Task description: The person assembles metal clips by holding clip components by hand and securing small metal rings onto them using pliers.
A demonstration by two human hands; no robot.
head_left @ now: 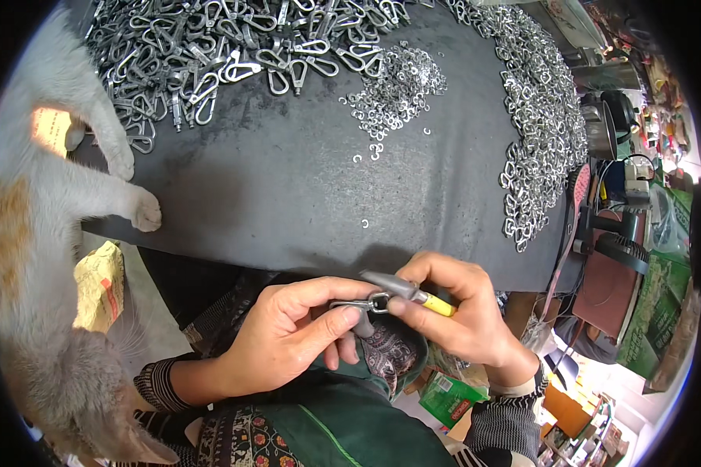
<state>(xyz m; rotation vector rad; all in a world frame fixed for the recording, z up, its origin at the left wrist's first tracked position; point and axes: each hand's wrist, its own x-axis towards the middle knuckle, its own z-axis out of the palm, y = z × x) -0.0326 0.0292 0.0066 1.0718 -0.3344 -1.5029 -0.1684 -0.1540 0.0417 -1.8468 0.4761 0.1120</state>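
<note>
Near the table's front edge, my left hand [292, 331] pinches a metal snap hook [350, 304] between thumb and fingers. At the hook's right end sits a small metal ring [379, 303], between my two hands. My right hand [463, 311] is closed round a tool with a grey metal head and a yellow handle [438, 304]. The tool's head [389, 283] points left, just above the ring; whether it touches the ring I cannot tell. My right thumb is close to the ring. The fingers hide part of the hook.
A heap of snap hooks [210, 47] covers the far left of the dark table [288, 187]. Small C-shaped clips [401, 86] lie heaped at the far middle, a few scattered nearer. D-shaped rings [541, 132] line the right side. A cat [31, 233] stretches its paws over the left edge.
</note>
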